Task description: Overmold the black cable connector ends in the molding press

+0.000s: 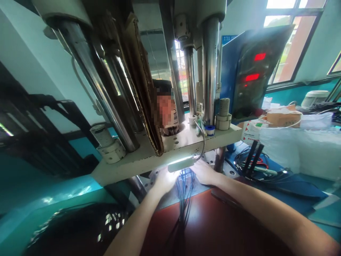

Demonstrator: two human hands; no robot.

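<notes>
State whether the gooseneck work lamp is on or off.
On: the work lamp glows white and lights the left hand, right hand and black wires below it.

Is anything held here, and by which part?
Cannot be told: the left hand and right hand flank a dark wire bundle, fingertips hidden under the press platen.

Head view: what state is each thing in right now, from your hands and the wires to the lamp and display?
Left hand: beside the wires, fingers washed out by lamp glare.
Right hand: lowered beside the wires, palm down.
Black wire bundle: loose parallel strands, running between the hands.
LED work lamp: lit, on its gooseneck above the hands.
Press display: powered, red readouts lit.
Coiled black cables: looped in a loose pile on the blue surface.
</notes>
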